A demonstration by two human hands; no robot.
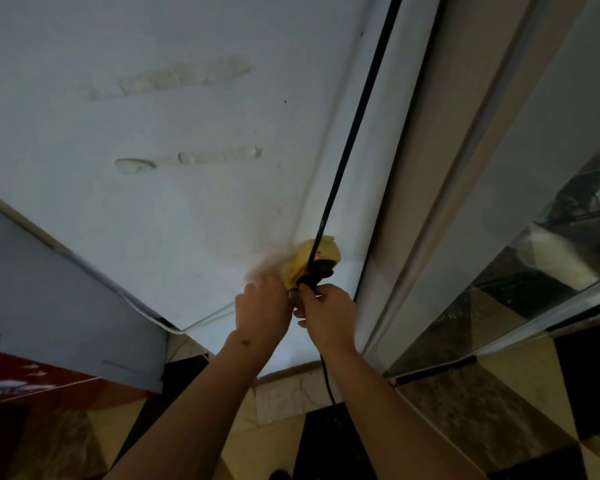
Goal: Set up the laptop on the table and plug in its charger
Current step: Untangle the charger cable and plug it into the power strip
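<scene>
A yellowed wall socket (300, 263) sits low on the pale wall, with a small red light on it. A black plug (321, 268) is in the socket and a black cord (357, 109) runs up from it. My left hand (262, 308) presses against the socket's lower left edge. My right hand (326, 315) grips a black charger plug (305, 284) at the socket's lower end, and its cable (326, 379) hangs down past my wrist. The laptop is out of view.
A grey-blue box-like surface (59, 292) juts out at left above a red item (32, 379). A white cable (201, 322) runs along the wall. A pale door frame (440, 188) and a glass panel (548, 265) stand at right. The floor (499, 410) has dark and cream tiles.
</scene>
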